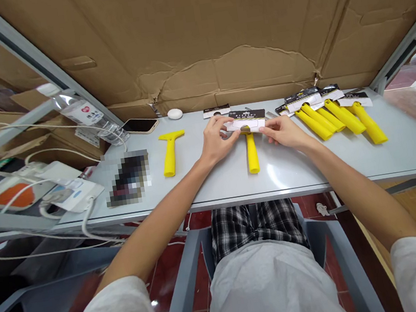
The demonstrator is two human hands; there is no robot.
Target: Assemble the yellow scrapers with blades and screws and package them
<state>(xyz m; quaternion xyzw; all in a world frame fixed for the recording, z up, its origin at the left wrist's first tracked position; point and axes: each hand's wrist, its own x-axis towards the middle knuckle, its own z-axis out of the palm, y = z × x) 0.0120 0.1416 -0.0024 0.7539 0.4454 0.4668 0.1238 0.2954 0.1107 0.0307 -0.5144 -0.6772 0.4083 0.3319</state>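
Observation:
A black-and-white printed card [245, 115] is pinched between my left hand [216, 139] at its left end and my right hand [283, 131] at its lower right corner. It covers the head of a yellow scraper [252, 155], whose handle points toward me. Whether the card wraps that head or only lies over it, I cannot tell. Left of my hands lies a bare yellow scraper [169, 153] without a card. Several carded yellow scrapers [335, 113] lie in a loose pile to the right. Behind my left hand is another printed card [216, 110].
On the grey table [220, 188], a phone [141, 125], a white oval object [174, 113] and a blurred-out item [128, 178] lie to the left. A plastic bottle [88, 113] leans by the metal frame. White cables and a power strip [70, 193] crowd the left edge. Cardboard [229, 29] walls the back.

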